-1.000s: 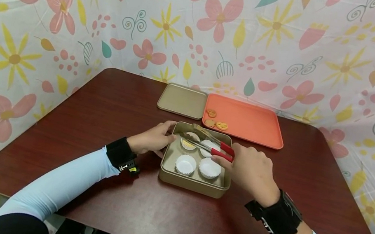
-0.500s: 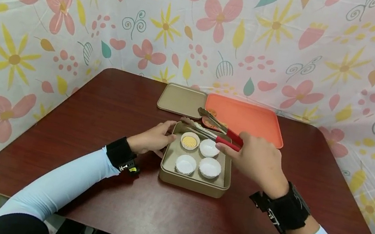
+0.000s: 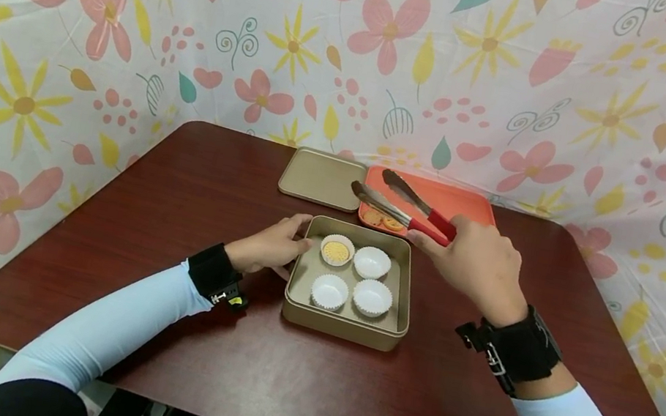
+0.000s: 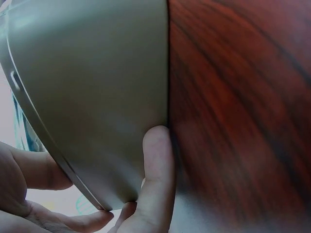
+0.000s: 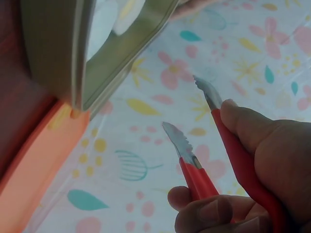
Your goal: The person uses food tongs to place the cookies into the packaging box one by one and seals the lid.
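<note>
My right hand [image 3: 474, 269] grips red-handled metal tongs [image 3: 426, 230], their arms spread apart and nothing between the tips. In the head view the tongs overlap the orange tray [image 3: 468, 201] with small cookies [image 3: 392, 225] at its near left corner. My left hand [image 3: 273, 245] holds the far left corner of a gold tin [image 3: 345, 326]; in the left wrist view its fingers lie against the tin's wall and rim. Inside the tin stand several white paper cups [image 3: 373, 298]. A round yellow cookie [image 3: 336, 252] fills the far left cup; the others look bare.
A flat gold lid [image 3: 325, 178] lies behind the tin, left of the orange tray. All stand on a dark brown table [image 3: 208, 193], with a flowered cloth [image 3: 359, 56] hanging behind it.
The tongs have moved up and right, from above the tin's far cups to over the orange tray, and spread wider. The cookie in the far left cup now shows fully. My left hand stays put.
</note>
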`<act>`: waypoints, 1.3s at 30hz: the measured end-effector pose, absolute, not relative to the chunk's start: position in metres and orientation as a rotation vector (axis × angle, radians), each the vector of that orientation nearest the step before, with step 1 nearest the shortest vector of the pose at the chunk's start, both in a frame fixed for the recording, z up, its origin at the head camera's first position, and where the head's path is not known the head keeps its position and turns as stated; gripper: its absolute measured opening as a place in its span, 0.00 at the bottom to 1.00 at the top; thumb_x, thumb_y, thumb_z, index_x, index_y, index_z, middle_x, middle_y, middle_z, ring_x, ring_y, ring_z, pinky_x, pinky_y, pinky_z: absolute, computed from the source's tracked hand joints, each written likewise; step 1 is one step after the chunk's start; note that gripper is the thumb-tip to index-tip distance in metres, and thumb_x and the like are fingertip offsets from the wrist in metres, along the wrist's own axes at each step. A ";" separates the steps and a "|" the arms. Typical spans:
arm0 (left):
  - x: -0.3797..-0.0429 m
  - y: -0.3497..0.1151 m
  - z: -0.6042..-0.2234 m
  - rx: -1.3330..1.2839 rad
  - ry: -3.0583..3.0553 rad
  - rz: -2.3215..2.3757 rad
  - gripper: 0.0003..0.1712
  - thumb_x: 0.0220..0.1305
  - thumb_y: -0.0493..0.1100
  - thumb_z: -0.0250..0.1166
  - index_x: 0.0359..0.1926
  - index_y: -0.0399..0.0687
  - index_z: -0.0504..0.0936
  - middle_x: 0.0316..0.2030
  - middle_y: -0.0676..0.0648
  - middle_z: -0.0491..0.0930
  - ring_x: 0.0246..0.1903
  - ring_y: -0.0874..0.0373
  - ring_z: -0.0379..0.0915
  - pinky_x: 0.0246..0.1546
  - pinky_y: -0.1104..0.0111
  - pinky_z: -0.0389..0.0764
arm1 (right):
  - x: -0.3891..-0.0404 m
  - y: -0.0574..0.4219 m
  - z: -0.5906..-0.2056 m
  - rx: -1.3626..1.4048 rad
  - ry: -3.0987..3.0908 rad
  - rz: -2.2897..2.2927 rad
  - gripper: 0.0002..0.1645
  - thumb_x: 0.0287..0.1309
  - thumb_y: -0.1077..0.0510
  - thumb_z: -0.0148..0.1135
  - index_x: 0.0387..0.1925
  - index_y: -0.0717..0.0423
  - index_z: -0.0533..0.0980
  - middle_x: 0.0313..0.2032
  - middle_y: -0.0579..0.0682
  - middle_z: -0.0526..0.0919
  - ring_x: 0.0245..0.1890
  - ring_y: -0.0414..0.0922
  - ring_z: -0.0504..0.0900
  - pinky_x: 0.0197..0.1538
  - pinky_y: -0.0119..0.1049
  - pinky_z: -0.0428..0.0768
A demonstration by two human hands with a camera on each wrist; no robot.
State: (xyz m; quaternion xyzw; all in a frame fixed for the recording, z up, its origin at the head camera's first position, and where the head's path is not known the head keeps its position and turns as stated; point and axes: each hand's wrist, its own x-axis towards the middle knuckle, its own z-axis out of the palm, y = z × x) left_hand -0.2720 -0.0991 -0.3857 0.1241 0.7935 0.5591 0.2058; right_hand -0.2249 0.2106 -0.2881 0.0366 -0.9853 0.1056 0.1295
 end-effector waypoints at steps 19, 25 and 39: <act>-0.272 -0.099 -0.387 0.334 2.220 1.560 0.36 0.82 0.41 0.49 0.82 0.48 0.43 0.76 0.35 0.45 0.58 0.36 0.72 0.35 0.54 0.89 | -0.277 0.253 -0.321 -0.074 -2.939 0.287 0.47 0.56 0.18 0.58 0.37 0.60 0.75 0.26 0.60 0.76 0.27 0.59 0.76 0.25 0.49 0.72; -0.272 -0.099 -0.387 0.331 2.222 1.556 0.36 0.82 0.41 0.49 0.82 0.48 0.43 0.76 0.36 0.44 0.59 0.36 0.72 0.35 0.54 0.89 | -0.285 0.261 -0.332 -0.115 -2.976 0.304 0.49 0.56 0.18 0.58 0.40 0.63 0.77 0.28 0.62 0.78 0.30 0.61 0.77 0.26 0.51 0.74; -0.274 -0.099 -0.388 0.361 2.196 1.572 0.37 0.83 0.41 0.48 0.82 0.47 0.41 0.76 0.36 0.46 0.60 0.36 0.71 0.36 0.53 0.89 | -0.287 0.261 -0.349 -0.098 -3.024 0.317 0.44 0.56 0.19 0.59 0.32 0.58 0.77 0.24 0.56 0.75 0.28 0.57 0.77 0.28 0.48 0.72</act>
